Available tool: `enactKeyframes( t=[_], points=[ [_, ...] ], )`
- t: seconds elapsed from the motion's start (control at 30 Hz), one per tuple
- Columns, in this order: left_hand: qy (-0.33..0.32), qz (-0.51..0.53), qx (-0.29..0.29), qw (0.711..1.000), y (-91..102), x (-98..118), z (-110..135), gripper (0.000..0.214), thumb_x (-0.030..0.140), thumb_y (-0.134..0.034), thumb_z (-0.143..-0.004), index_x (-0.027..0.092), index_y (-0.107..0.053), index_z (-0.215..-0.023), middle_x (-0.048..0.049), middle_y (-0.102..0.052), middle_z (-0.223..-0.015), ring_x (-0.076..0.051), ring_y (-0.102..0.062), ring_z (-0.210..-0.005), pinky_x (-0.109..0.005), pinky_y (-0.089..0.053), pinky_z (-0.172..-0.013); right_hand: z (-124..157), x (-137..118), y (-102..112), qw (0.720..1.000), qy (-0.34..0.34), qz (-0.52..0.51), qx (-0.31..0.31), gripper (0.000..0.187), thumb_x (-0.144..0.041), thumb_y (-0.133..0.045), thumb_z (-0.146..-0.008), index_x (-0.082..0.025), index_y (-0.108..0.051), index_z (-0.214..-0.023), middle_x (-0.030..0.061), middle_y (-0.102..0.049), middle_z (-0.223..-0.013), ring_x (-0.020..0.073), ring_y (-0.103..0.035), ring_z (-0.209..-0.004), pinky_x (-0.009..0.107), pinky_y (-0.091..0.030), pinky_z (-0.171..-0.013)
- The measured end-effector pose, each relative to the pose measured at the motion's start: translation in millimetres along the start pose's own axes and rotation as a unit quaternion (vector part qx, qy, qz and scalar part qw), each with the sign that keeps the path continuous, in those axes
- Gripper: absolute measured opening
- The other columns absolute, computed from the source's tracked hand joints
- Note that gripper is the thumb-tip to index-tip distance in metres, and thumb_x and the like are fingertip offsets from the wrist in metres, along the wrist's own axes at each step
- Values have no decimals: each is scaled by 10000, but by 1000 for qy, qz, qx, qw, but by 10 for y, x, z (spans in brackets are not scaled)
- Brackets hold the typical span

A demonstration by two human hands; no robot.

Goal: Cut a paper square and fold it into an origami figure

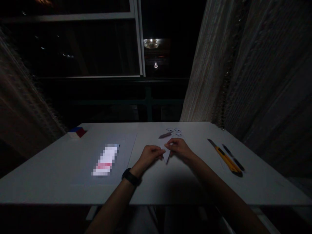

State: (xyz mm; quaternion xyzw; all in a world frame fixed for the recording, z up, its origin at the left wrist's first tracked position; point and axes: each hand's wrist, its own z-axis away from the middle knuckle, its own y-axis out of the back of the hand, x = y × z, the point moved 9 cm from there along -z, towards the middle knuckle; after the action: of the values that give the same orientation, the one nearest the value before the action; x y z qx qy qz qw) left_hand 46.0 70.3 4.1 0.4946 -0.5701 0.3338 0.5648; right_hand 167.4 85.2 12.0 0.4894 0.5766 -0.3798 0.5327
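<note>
A small piece of folded white paper (166,155) sits between both hands, over the middle of the white table (48,169). My left hand (149,155) is closed in a pinch on the paper's left side; a dark watch is on that wrist. My right hand (179,148) pinches the paper's top right edge. The paper's pointed lower end sticks out below my fingers. The room is dim, so the folds are hard to make out.
Several small paper scraps (173,132) lie just beyond my hands. A yellow utility knife (226,158) and a dark pen (233,157) lie at the right. A large sheet with a blurred patch (107,159) lies at the left, a coloured cube (76,132) at the far left corner. Curtains hang at both sides.
</note>
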Motion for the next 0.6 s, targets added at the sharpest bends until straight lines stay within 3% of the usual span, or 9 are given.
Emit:
enactKeyframes(
  t=[0.6],
  points=[
    [-28,-47,-12,998,-23,107,19,341,408,-571,-716,121,-608,-536,-16,-555,-514,-104,-455,-514,-221,-332,-537,8,-112,78,988,40,135,69,281,-423,-648,-616,-153,-594,-672,-18,-503,-442,111,-482,-390,213,-332,-377]
  ],
)
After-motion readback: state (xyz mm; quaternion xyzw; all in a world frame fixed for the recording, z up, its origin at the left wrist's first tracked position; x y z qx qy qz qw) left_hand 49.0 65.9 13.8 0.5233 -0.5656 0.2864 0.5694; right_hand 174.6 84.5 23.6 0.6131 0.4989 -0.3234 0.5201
